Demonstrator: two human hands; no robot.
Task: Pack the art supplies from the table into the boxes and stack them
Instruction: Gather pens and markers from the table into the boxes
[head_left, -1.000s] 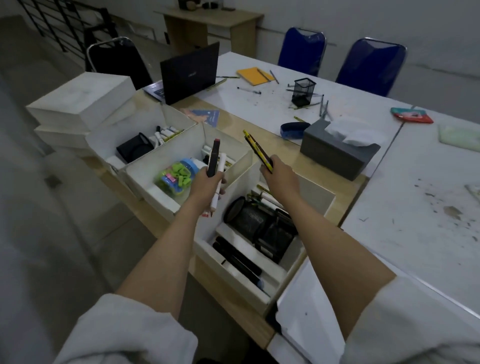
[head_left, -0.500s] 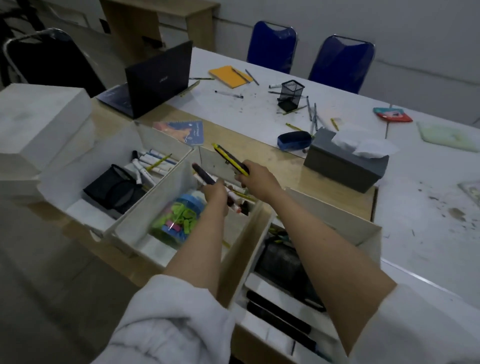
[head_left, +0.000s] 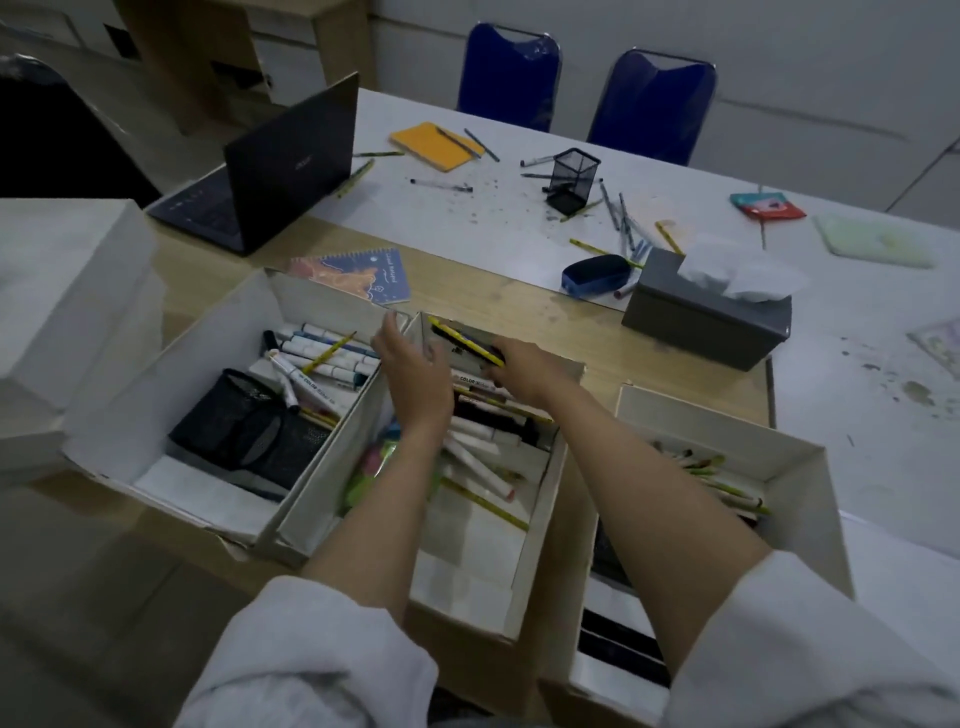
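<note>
Putting pens in the middle box

The right hand (head_left: 524, 371) fingers pinch a yellow-black pen (head_left: 467, 347) over the middle box (head_left: 540, 499), its long side running from 10 to 4 o'clock (tip at 10). The left hand (head_left: 415, 374), fingers loose and holding nothing, hangs just beside it at 9 o'clock.

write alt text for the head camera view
Two hands reach over the middle box of three open white boxes: the right hand holds a yellow and black pen, the left hand is open. More pens lie loose on the table beyond.
</note>
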